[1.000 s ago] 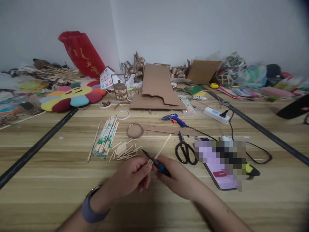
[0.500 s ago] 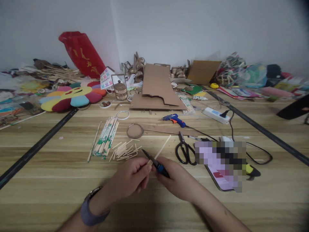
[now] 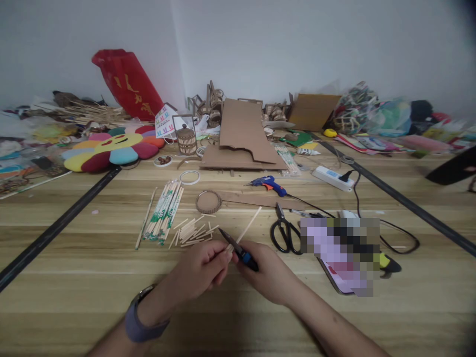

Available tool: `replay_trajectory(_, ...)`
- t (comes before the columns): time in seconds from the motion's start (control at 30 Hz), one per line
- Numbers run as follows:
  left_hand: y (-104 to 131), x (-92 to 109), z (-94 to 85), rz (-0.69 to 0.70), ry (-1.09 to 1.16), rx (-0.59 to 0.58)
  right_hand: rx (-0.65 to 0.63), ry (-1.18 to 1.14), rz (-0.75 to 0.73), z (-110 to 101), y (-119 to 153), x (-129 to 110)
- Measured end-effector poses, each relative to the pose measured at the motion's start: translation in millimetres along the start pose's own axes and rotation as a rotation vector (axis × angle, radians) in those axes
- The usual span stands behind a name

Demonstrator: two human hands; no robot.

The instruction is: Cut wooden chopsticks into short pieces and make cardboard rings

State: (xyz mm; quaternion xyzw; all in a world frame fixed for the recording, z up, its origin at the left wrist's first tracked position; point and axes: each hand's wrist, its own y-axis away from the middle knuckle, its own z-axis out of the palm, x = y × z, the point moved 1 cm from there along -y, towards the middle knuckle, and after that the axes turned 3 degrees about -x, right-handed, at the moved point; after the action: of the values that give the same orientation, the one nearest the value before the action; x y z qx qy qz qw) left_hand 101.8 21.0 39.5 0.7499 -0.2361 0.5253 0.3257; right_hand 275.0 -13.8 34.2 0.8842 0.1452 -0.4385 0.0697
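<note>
My left hand (image 3: 208,265) is closed in a pinch on a thin wooden stick (image 3: 250,223), which slants up and to the right. In my right hand (image 3: 266,272) is a dark-jawed pair of pliers (image 3: 243,255) with black and blue handles, closed in the fingers. The jaws cross the stick right beside my left fingertips. Just beyond my hands lies a loose pile of short cut sticks (image 3: 191,232). Behind that pile rests a round cardboard disc (image 3: 208,202) edged with a ring of short pieces. Packs of wrapped chopsticks (image 3: 163,213) lie to the left.
Black scissors (image 3: 284,230) and a partly blurred phone (image 3: 342,277) lie at right. A blue glue gun (image 3: 268,185) trails its cord toward a white power strip (image 3: 332,177). Cardboard sheets (image 3: 245,131), a lidded stick bucket (image 3: 186,139) and a flower cushion (image 3: 113,148) stand farther back.
My right hand and the pliers have shifted very slightly left. The stick's upper end has moved a little left too. Everything else stays as it was.
</note>
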Motion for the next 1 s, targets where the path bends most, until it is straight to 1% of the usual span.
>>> replay_trajectory(0.13, -0.1, 0.0, -2.0, 0.017, 0.0, 0.009, 0.019, 0.009, 0.012, 3.8, -1.8, 2.2)
replay_trajectory(0.3, -1.7, -3.6, -1.7, 0.005, 0.02, 0.018, 0.019, 0.052, 0.041, 5.6, -2.4, 2.3)
replay_trajectory(0.37, -2.9, -6.3, 0.0, 0.02, 0.074, 0.033, 0.016, 0.036, 0.031, 4.3, -2.4, 0.3)
replay_trajectory(0.47, -4.5, -7.9, 2.1, 0.081, 0.187, 0.054, 0.006, -0.028, 0.004, -0.8, -2.4, -2.3)
replay_trajectory(0.53, -4.7, -6.6, 1.4, 0.122, 0.236, 0.111, 0.014, -0.051, 0.015, -6.5, -2.0, -2.1)
replay_trajectory(0.63, -3.7, -4.3, -2.2, 0.186, 0.237, 0.308, 0.008, -0.118, 0.07, -16.0, -0.2, -0.1)
replay_trajectory(0.67, -3.4, -4.4, -2.7, 0.205, 0.236, 0.344, -0.017, -0.177, 0.092, -17.9, 0.9, 0.1)
replay_trajectory(0.7, -3.4, -5.0, -2.2, 0.222, 0.247, 0.343, -0.056, -0.26, 0.117, -18.6, 2.1, 0.0)
replay_trajectory(0.73, -3.7, -6.1, -0.5, 0.235, 0.276, 0.297, -0.105, -0.364, 0.149, -17.8, 3.3, -0.3)
replay_trajectory(0.83, -6.0, -9.7, 9.8, 0.239, 0.418, 0.036, -0.233, -0.738, 0.263, -7.5, 5.9, -1.1)
replay_trajectory(0.87, -6.8, -10.2, 13.5, 0.233, 0.466, -0.013, -0.257, -0.85, 0.299, -2.4, 6.2, -0.8)
replay_trajectory(0.9, -7.6, -10.2, 16.8, 0.221, 0.507, -0.034, -0.271, -0.947, 0.33, 2.6, 6.1, -0.2)
replay_trajectory(0.93, -8.1, -9.7, 19.3, 0.209, 0.535, -0.027, -0.279, -1.025, 0.352, 7.3, 5.7, 0.6)
replay_trajectory(1.0, -8.3, -7.9, 21.6, 0.195, 0.565, 0.044, -0.282, -1.127, 0.386, 14.4, 4.9, 1.8)
